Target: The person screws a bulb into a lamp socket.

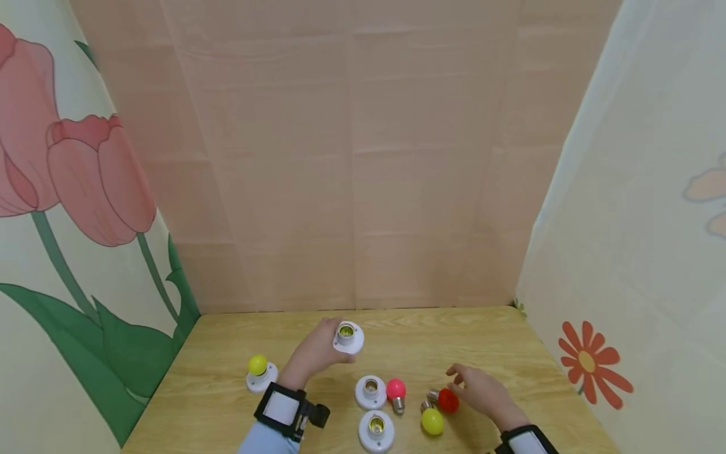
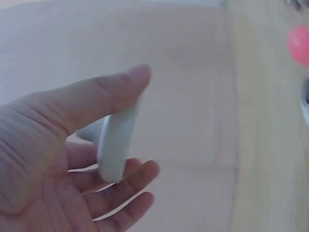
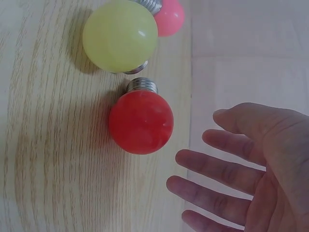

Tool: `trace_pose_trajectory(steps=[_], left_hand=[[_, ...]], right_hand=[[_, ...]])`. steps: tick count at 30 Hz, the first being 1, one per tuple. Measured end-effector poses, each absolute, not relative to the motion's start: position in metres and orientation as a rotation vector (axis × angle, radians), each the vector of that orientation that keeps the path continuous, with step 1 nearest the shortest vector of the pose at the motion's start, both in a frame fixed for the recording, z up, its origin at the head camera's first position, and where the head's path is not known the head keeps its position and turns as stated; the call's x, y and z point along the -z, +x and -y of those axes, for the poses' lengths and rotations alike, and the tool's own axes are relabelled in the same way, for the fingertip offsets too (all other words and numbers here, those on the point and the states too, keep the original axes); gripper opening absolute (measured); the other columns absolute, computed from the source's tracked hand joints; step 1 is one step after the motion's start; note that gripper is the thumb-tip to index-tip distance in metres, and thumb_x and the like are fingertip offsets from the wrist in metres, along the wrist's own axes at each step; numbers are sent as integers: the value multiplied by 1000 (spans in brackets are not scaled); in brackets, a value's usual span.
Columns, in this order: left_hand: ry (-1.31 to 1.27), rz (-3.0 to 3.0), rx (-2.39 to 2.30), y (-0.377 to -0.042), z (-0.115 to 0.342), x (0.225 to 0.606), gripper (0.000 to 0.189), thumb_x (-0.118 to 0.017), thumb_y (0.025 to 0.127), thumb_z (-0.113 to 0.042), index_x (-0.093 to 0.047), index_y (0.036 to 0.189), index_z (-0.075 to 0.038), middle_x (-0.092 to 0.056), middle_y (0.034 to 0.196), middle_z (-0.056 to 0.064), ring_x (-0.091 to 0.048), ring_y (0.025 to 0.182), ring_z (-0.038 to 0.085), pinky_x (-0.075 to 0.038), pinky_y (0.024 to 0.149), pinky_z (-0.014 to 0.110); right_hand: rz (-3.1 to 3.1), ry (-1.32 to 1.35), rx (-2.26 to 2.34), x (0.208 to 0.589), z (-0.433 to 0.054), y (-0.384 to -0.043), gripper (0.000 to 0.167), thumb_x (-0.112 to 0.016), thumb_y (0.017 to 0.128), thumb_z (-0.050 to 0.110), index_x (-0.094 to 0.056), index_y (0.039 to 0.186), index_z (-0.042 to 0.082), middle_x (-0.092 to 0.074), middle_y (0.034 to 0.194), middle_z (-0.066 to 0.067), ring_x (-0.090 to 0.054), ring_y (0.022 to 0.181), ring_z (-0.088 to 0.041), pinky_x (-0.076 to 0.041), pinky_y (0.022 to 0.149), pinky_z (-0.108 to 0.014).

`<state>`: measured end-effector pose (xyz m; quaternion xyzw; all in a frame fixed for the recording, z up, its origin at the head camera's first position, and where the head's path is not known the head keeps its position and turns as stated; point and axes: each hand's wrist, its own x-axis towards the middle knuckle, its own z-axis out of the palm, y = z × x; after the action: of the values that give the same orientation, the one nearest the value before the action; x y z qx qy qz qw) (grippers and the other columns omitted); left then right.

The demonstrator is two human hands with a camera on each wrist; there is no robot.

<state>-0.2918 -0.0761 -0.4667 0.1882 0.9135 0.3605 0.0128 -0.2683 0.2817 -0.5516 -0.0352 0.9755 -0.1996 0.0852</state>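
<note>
My left hand (image 1: 319, 350) holds a white bulb socket (image 1: 348, 338) by its round base, raised over the table with the brass-lined opening facing my head camera. In the left wrist view the thumb lies along one side of the base (image 2: 116, 150) and the fingers are behind it. My right hand (image 1: 482, 392) hovers beside a red bulb (image 1: 448, 401), its fingers spread and holding nothing. That red bulb (image 3: 141, 122) lies on its side with its metal screw end toward a yellow bulb (image 3: 120, 36) in the right wrist view.
Two more white sockets (image 1: 371, 392) (image 1: 376, 431) stand mid-table, near a pink bulb (image 1: 396, 389) lying down. At the left, a yellow bulb (image 1: 258, 364) sits in a socket (image 1: 262, 378). The wooden table (image 1: 238, 334) meets a tan cloth backdrop (image 1: 351, 189) and side panels.
</note>
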Motion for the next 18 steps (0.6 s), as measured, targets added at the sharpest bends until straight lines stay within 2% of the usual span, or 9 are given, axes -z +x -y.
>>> trace_pose_trajectory(steps=[3, 9, 18], left_hand=[[536, -2888, -1205, -284, 69, 457, 88, -86, 70, -31, -44, 141, -1, -54, 130, 19, -56, 115, 32, -46, 98, 51], [510, -2867, -1260, -274, 60, 463, 94, -87, 68, -34, -42, 142, 1, -52, 130, 21, -56, 114, 33, -47, 98, 51], [511, -2822, -1282, -264, 50, 476, 92, -88, 67, -29, -43, 141, 3, -53, 131, 21, -55, 116, 34, -44, 100, 52]], right_hand=[[-2914, -109, 595, 551, -283, -268, 24, -67, 89, 21, -65, 110, 10, -67, 91, -2, -63, 79, -17, -52, 66, -39], [-2887, -91, 623, 551, -284, -266, 26, -67, 90, 24, -65, 111, 10, -67, 92, -2, -62, 79, -17, -51, 64, -38], [-2832, -113, 648, 546, -275, -263, 24, -67, 89, 20, -65, 110, 10, -66, 91, -2, -61, 78, -15, -52, 66, -39]])
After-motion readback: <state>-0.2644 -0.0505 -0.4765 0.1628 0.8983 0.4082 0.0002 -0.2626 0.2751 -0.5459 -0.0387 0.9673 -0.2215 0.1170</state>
